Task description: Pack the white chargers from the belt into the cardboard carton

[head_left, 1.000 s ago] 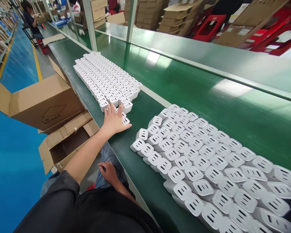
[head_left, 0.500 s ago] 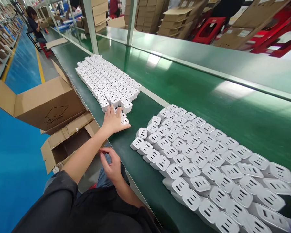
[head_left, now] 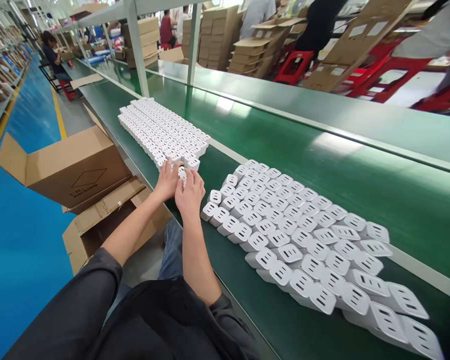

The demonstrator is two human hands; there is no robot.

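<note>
A block of white chargers (head_left: 161, 125) with slotted ends stands packed upright on the green bench. At its near end my left hand (head_left: 167, 181) has its fingers curled against several chargers. My right hand (head_left: 190, 192) closes round the same chargers from the right, its fingers bent over them. Between the two hands the tops of a few chargers (head_left: 182, 173) show; their lower parts are hidden. Nearer me on the right, a second, looser group of chargers (head_left: 285, 215) stands in uneven rows, some tilted.
Below the bench edge on the left are an open cardboard box (head_left: 75, 162) and another opened carton (head_left: 105, 205). A metal post (head_left: 137, 55) rises behind the far block. Across the bench are stacked cartons (head_left: 217, 37), red stools (head_left: 294, 67) and seated people.
My right hand has come up from beside my lap to the chargers by my left hand. My left hand's fingers have drawn in. The view has shifted slightly.
</note>
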